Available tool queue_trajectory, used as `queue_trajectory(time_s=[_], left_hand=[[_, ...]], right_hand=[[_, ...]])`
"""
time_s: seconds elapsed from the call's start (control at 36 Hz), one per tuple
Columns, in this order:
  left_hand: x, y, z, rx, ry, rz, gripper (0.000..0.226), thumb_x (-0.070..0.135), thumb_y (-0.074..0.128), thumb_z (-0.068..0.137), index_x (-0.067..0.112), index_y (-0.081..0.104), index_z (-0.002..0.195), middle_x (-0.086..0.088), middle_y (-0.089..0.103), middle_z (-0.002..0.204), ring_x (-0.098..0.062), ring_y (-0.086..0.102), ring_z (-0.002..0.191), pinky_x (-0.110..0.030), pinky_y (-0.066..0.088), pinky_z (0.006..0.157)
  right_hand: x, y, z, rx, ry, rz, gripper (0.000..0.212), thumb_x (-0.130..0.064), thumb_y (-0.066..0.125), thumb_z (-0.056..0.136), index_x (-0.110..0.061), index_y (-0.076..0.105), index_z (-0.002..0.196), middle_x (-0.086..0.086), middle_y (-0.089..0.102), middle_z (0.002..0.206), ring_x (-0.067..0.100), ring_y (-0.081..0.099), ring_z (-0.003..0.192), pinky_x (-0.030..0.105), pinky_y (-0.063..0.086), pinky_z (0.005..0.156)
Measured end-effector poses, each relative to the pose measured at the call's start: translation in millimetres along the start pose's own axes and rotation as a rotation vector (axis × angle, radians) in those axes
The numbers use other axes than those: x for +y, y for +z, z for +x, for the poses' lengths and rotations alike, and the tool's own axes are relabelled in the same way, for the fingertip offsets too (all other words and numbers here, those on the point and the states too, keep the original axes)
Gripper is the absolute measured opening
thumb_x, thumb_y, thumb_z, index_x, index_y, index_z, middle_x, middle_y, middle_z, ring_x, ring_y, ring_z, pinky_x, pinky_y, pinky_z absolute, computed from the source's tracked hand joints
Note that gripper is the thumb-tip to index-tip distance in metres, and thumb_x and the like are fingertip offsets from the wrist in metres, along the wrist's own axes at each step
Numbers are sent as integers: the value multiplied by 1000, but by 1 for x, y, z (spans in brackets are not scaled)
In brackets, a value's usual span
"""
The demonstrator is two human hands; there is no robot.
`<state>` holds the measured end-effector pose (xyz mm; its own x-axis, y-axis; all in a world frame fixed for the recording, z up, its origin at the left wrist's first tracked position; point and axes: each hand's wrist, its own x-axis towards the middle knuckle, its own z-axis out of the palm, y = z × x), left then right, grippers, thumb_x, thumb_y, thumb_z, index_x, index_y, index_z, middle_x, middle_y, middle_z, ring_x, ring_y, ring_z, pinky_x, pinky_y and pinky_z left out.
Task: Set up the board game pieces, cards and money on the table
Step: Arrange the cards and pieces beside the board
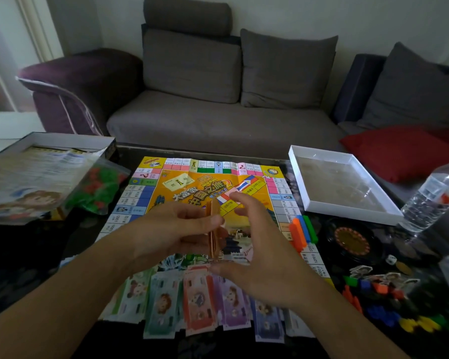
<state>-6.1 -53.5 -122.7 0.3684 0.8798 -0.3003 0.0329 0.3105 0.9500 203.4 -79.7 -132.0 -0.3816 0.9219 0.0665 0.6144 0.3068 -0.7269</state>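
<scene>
Both hands meet above the board [192, 182]: left hand [171, 229] pinches orange cards [215, 229], right hand [254, 244] spread wide beside them.

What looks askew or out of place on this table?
The paper game board lies creased along its folds, not flat. The loose tokens are scattered at right. The box lid at left sits tilted, resting on a bag of houses.

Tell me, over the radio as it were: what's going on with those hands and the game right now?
Left hand grips orange card stack above the board. Right hand open beside it. Money piles laid along near edge. Nothing in the way.
</scene>
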Motion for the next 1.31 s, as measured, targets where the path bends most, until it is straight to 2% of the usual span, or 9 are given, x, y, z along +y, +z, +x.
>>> queue_trajectory(time_s=[0.08,0.19,0.33,0.47,0.64,0.78,1.03,1.14,1.31], left_hand=[[-1,0,-2,-83,-28,5,43,27,70,91,0,69,125,-19,76,118,-36,73,111,-46,60,98],[-4,-2,-1,-123,-24,-41,48,29,70,89,-1,70,126,-21,73,123,-38,71,116,-48,58,101],[-7,-4,1,-162,-26,-69,48,30,68,90,-1,69,127,-22,72,125,-39,70,117,-42,61,95],[-6,-4,2,-86,4,-126,42,27,70,90,0,73,122,-22,74,121,-36,72,114,-42,62,94],[-2,-6,6,81,68,-138,39,29,70,92,9,72,125,-9,77,120,-25,74,111,-36,60,87],[2,-10,5,84,56,-79,36,35,73,91,15,75,121,-5,78,108,-13,73,91,-26,52,69],[5,-48,9,161,102,-101,43,43,75,88,20,74,125,-3,75,125,-25,65,127,-49,39,119],[5,-68,12,261,83,-120,41,45,76,88,22,75,122,1,78,118,-21,68,119,-42,48,108],[1,-107,18,691,9,-250,20,19,74,94,8,72,111,-11,75,112,-21,71,106,-37,57,84]], right_hand=[[-3,0,0,-42,-55,-6,114,-48,90,76,-58,10,157,-36,21,162,-8,26,149,27,32,117],[-6,4,-1,-47,-74,16,102,-43,87,82,-54,20,157,-36,34,154,-30,34,122,-7,34,89],[-5,6,0,-50,-79,0,101,-42,88,81,-55,21,156,-36,34,151,-35,31,116,-12,31,80],[-6,8,-2,-27,-21,74,105,-40,91,78,-56,18,152,-42,35,145,-25,40,124,-1,37,87],[-9,14,3,108,61,212,42,-48,78,88,-39,45,113,-20,53,114,-2,55,108,15,48,82],[-18,22,20,103,106,254,24,-46,76,91,-32,57,94,-14,63,104,4,62,100,31,53,85],[-39,38,72,184,143,331,19,-34,82,86,-24,66,85,-7,73,86,10,73,86,39,62,80],[-46,43,101,150,123,252,16,-34,83,87,-28,68,88,-8,74,88,8,72,85,35,62,77],[-32,49,176,65,90,-164,19,-20,74,94,-27,60,106,-9,67,104,12,66,94,27,53,68]])
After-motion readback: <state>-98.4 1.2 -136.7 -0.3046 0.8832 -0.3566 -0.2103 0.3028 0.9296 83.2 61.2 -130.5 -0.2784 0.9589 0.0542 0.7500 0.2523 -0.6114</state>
